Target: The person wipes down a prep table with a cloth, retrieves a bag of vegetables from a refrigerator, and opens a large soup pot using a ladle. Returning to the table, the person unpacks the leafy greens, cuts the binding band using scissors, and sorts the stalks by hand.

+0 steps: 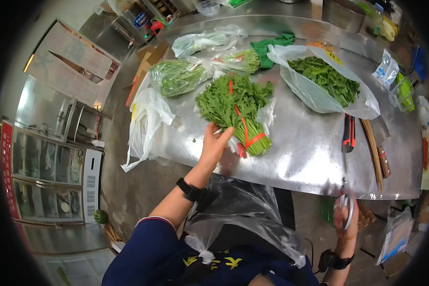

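A bundle of leafy greens (233, 102), tied with red tape round its stems, lies on the steel table (295, 148). My left hand (215, 143) is at the bundle's near left side, thumb and fingers apart, holding nothing. At the table's front edge on the right, my right hand (344, 214) is closed round the handles of scissors (349, 209); their blades are blurred. Behind the bundle lie greens in clear plastic (178, 76). To the right, an open plastic bag (307, 93) holds loose dark leaves (326, 76).
A white plastic bag (145, 121) hangs over the table's left edge. A red and black cutter (349, 134), thin sticks (372, 150) and a wooden-handled tool (384, 162) lie at the right. A green cloth (274, 47) and a large pot (343, 15) are farther back.
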The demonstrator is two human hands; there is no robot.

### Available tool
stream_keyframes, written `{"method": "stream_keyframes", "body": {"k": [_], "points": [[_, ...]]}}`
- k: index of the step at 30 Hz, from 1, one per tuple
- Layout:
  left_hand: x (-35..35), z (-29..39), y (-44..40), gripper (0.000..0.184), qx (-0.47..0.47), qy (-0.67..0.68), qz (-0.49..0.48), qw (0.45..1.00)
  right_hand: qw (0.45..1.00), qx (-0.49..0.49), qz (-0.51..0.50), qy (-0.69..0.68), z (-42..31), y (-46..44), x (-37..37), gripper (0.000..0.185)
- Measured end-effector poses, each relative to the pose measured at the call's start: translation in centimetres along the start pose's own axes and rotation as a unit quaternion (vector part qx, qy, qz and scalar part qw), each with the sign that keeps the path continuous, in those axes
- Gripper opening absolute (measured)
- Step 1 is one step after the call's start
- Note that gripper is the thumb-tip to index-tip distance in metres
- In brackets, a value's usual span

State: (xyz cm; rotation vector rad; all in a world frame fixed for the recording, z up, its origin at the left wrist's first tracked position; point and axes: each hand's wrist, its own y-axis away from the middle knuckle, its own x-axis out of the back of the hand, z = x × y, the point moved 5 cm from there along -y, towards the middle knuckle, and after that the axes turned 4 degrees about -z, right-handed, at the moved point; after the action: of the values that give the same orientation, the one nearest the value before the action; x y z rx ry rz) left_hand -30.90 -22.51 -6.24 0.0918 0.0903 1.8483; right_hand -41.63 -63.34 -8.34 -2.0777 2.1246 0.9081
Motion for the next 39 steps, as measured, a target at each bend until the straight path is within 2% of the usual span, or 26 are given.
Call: {"method": "stream_keyframes", "body": {"k": [1,2,3,5,6,7,8,12,17,20,23,27,29,31,39], "points": [[0.9,-0.3,1.5,0.057,0.061,-0.058,0.054,0.995,0.999,0.004,-0.031,-0.019,-0.2,1.3,-2.1,0.069],[1.5,-0.8,2.5,0.058,0.056,-0.052,0.082,0.994,0.985,-0.147,-0.043,-0.081,1.1,2.0,-2.6,0.081],[1.2,-1.1,3.8,0.058,0.059,-0.052,0.077,0.994,0.963,-0.194,-0.161,-0.092,0.6,1.8,-5.3,0.082],[-0.3,0.8,5.9,0.057,-0.106,-0.265,0.049,0.957,0.935,-0.197,-0.291,-0.053,0.1,1.3,-8.9,0.078],[-1.5,1.7,6.1,0.054,-0.242,-0.368,0.004,0.898,0.934,-0.198,-0.292,-0.051,0.4,0.8,-9.9,0.078],[-3.0,3.1,6.1,0.055,-0.336,-0.414,-0.014,0.846,0.924,-0.199,-0.322,-0.052,1.0,0.4,-11.2,0.076],[-3.9,3.1,5.3,0.058,-0.334,-0.434,-0.025,0.836,0.912,-0.199,-0.353,-0.053,1.4,0.0,-12.3,0.074],[-5.5,2.0,3.5,0.067,-0.344,-0.469,-0.049,0.812,0.902,-0.233,-0.363,0.010,2.5,-1.5,-13.8,0.069],[-5.0,0.5,3.3,0.067,-0.366,-0.427,-0.027,0.826,0.913,-0.245,-0.323,0.058,2.0,-2.3,-14.4,0.064],[-4.7,0.2,3.1,0.066,-0.370,-0.414,-0.022,0.831,0.907,-0.278,-0.316,0.004,1.8,-1.7,-14.7,0.062],[-4.4,0.1,3.0,0.066,-0.365,-0.413,-0.035,0.834,0.903,-0.305,-0.303,0.015,0.6,-1.3,-15.7,0.064],[-4.0,0.1,2.8,0.064,-0.374,-0.399,-0.034,0.837,0.910,-0.301,-0.275,0.080,-0.1,-1.3,-16.2,0.064],[-3.8,0.0,2.8,0.063,-0.370,-0.382,-0.043,0.846,0.917,-0.271,-0.270,0.115,0.3,-2.1,-17.1,0.061],[-3.5,0.0,2.9,0.064,-0.369,-0.362,-0.037,0.855,0.916,-0.173,-0.293,0.214,0.7,-3.5,-17.9,0.055],[-3.1,0.3,2.8,0.068,-0.381,-0.317,-0.033,0.868,0.908,-0.161,-0.238,0.304,2.1,-4.4,-18.5,0.036]]}}
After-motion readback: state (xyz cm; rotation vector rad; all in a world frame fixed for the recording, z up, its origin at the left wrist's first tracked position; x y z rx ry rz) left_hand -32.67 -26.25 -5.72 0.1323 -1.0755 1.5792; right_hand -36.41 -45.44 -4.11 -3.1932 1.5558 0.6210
